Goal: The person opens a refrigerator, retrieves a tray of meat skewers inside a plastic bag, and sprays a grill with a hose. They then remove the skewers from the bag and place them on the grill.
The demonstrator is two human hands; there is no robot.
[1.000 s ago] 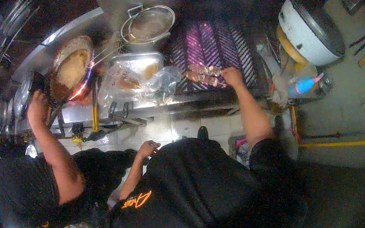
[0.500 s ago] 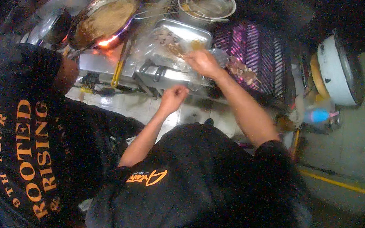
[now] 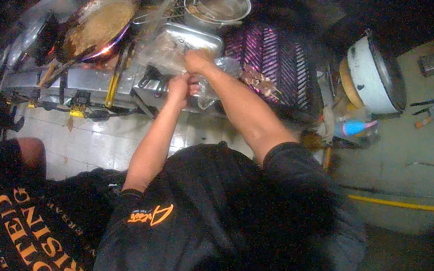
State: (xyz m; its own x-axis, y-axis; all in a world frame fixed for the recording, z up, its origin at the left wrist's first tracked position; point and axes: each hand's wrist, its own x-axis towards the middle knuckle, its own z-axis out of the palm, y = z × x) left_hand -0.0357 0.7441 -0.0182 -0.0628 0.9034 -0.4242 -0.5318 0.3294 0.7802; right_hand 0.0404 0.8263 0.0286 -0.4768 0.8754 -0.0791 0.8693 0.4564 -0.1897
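Note:
My right hand (image 3: 198, 60) reaches over a shallow metal tray (image 3: 214, 41) and into a clear plastic bag (image 3: 157, 56) lying across it. Its fingertips are hidden from me. Just below it, my left hand (image 3: 182, 87) has curled fingers at the tray's near edge, close to the right wrist; what they hold, if anything, is too small to make out. More crumpled clear plastic (image 3: 208, 97) hangs by the left fingers. Black handles (image 3: 153, 79) stick out beside the left hand. Pieces of skewered meat (image 3: 259, 82) lie on the grill right of my right forearm.
A glowing grill (image 3: 272, 49) spans the right. Two strainers (image 3: 223, 5) rest on a pot behind the tray. At left stands a large pan (image 3: 97, 24) of oil with a flame under it. A white pot (image 3: 370, 73) stands far right. A co-worker's dark shirt (image 3: 41, 222) fills the lower left.
My left hand has moved forward to meet the right one. My right hand has shifted slightly left over the tray. The co-worker has drawn back from the stove toward the lower left.

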